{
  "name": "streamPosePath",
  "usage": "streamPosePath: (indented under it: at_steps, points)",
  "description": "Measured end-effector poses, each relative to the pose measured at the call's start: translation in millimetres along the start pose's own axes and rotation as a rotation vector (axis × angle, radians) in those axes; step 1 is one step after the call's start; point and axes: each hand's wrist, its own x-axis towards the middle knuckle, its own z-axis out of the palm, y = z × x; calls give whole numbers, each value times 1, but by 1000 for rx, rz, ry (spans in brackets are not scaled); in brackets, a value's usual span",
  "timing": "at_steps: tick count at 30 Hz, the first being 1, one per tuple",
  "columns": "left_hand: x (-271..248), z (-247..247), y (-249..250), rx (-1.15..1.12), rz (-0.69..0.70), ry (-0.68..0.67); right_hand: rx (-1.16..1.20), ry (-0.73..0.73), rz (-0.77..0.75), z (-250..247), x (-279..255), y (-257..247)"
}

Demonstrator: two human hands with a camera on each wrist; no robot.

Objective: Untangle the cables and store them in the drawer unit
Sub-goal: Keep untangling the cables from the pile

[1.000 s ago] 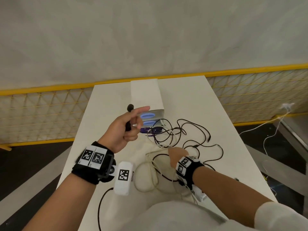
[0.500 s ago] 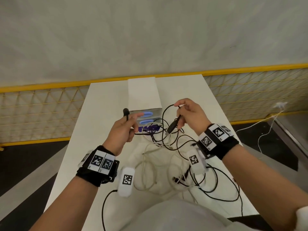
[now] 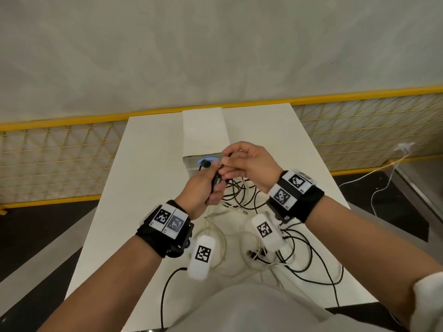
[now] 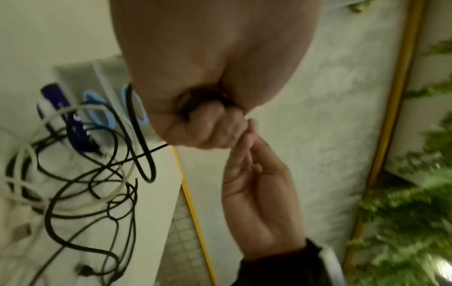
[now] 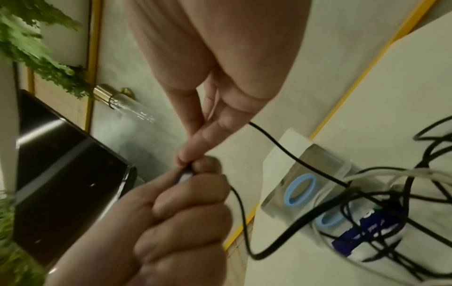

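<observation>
A black cable [image 3: 236, 197] runs up from a tangle of black and white cables [image 3: 294, 255] on the white table [image 3: 148, 164]. My left hand [image 3: 214, 188] grips it in a fist, with one plug end sticking up above the fist; this shows as a closed left hand [image 4: 208, 125] in the left wrist view. My right hand [image 3: 224, 167] pinches the cable's other plug right against the left fist, seen as pinching fingers [image 5: 193, 152] in the right wrist view. Just behind both hands stands the white drawer unit [image 3: 202, 130] with blue oval handles [image 5: 300, 188].
A purple object [image 4: 66, 116] lies among the cables in front of the drawer unit. A yellow mesh fence [image 3: 55, 164] runs behind the table. A white cord [image 3: 383, 173] trails on the floor to the right. The table's near edge is at my body.
My right hand lifted a black plug end off the table and carried it left to the left hand. The left hand closed into a fist on the cable.
</observation>
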Motion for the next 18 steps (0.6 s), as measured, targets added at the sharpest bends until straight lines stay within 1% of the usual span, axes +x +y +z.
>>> streamPosePath:
  at_steps: [2, 3, 4, 6, 7, 8, 9, 10, 11, 12, 13, 15, 16, 18]
  points:
    - [3, -2, 8, 0, 0, -14, -114, -1, 3, -9, 5, 2]
    - [4, -5, 12, 24, 17, -30, -227, -6, 9, -16, 6, 5]
    - [3, -9, 18, 35, 37, -54, -398, -10, 14, -23, 7, 10]
    - [1, -15, 35, -44, 89, -104, -854, -70, 59, -39, 6, 28]
    - [-1, -18, 46, -125, 121, -125, -1090, -125, 116, -50, 4, 42]
    - [-4, -22, 60, -209, 160, -138, -1274, -184, 196, -59, -2, 56]
    - [-7, -25, 75, -278, 206, -143, -1370, -227, 294, -70, -8, 72]
    - [-10, -30, 89, -332, 255, -147, -1375, -243, 401, -79, -15, 86]
    - [-14, -34, 103, -371, 303, -157, -1325, -237, 483, -84, -20, 97]
    - [-17, -37, 115, -391, 341, -161, -1275, -210, 528, -86, -24, 101]
    - [-19, -41, 123, -392, 366, -148, -1262, -182, 522, -85, -24, 100]
    - [-19, -43, 126, -341, 368, -91, -1343, -151, 471, -82, -15, 83]
    - [-17, -42, 123, -298, 347, -60, -1403, -131, 411, -77, -11, 67]
    - [-12, -40, 107, -190, 302, -1, -1444, -26, 228, -68, -2, 22]
